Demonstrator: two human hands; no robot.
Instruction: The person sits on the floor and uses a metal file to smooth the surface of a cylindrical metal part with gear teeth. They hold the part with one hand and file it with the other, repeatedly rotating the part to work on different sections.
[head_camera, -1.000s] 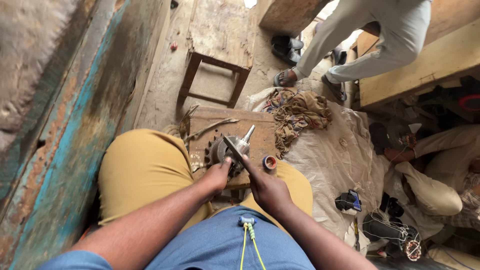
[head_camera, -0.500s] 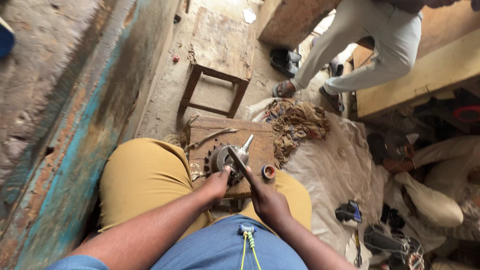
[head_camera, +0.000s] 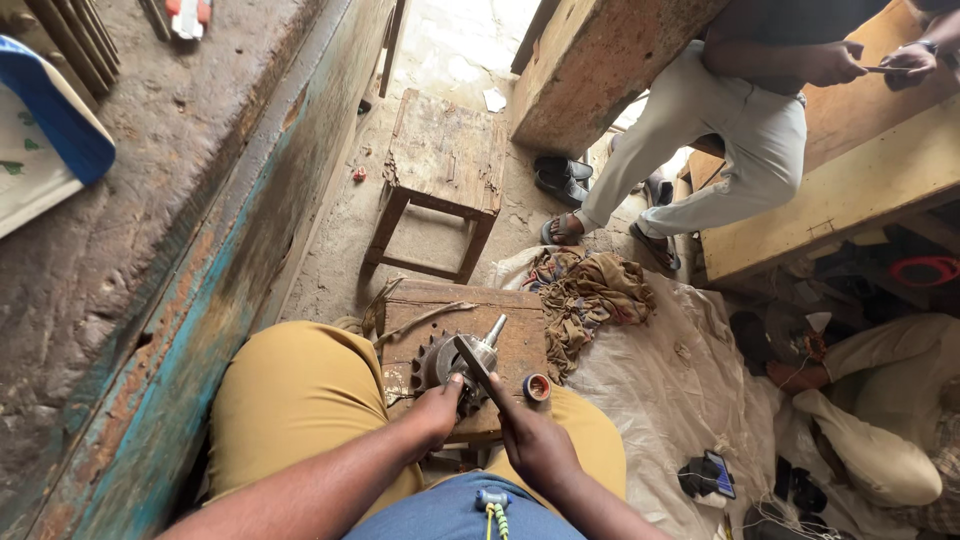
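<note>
A toothed metal motor part with a shaft (head_camera: 455, 362) rests on a low wooden block (head_camera: 520, 335) between my knees. My left hand (head_camera: 437, 410) presses on the near edge of that part. My right hand (head_camera: 535, 437) grips a dark flat tool (head_camera: 477, 367), whose tip lies across the top of the part. A small roll of tape (head_camera: 537, 387) sits on the block just right of the part. A thin bent metal strip (head_camera: 425, 318) lies at the block's far side.
A small wooden stool (head_camera: 445, 170) stands ahead on the dirt floor. A pile of rags (head_camera: 590, 295) lies on a pale sheet to the right. A seated person in light trousers (head_camera: 720, 150) is at the far right; another person (head_camera: 870, 420) sits lower right. A worn wall ledge (head_camera: 180, 250) runs along the left.
The view has tilted upward, showing more of the stool and the seated person. My hands stay on the motor part, with the tool still laid across it.
</note>
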